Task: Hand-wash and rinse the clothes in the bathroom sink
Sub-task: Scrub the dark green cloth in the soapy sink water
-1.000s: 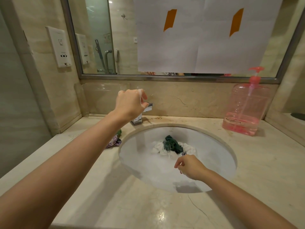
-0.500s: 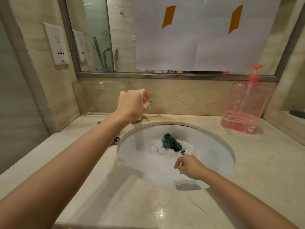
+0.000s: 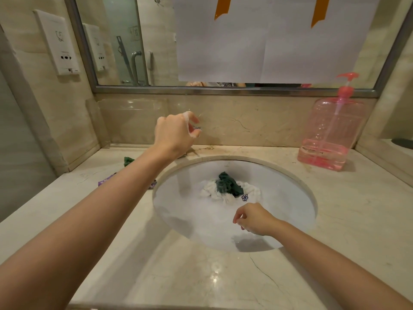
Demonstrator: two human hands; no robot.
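A marble counter (image 3: 346,231) surrounds a round white sink (image 3: 288,198), where a white cloth (image 3: 210,190) and dark green cloth (image 3: 230,185) lie bunched in sudsy water. The left hand (image 3: 174,135), soapy, curls its fingers round the mostly hidden faucet handle (image 3: 197,128). The right hand (image 3: 253,218) hovers over the basin, fingers loosely curled, holding nothing visible.

Clothes (image 3: 228,187) in sink (image 3: 290,175)
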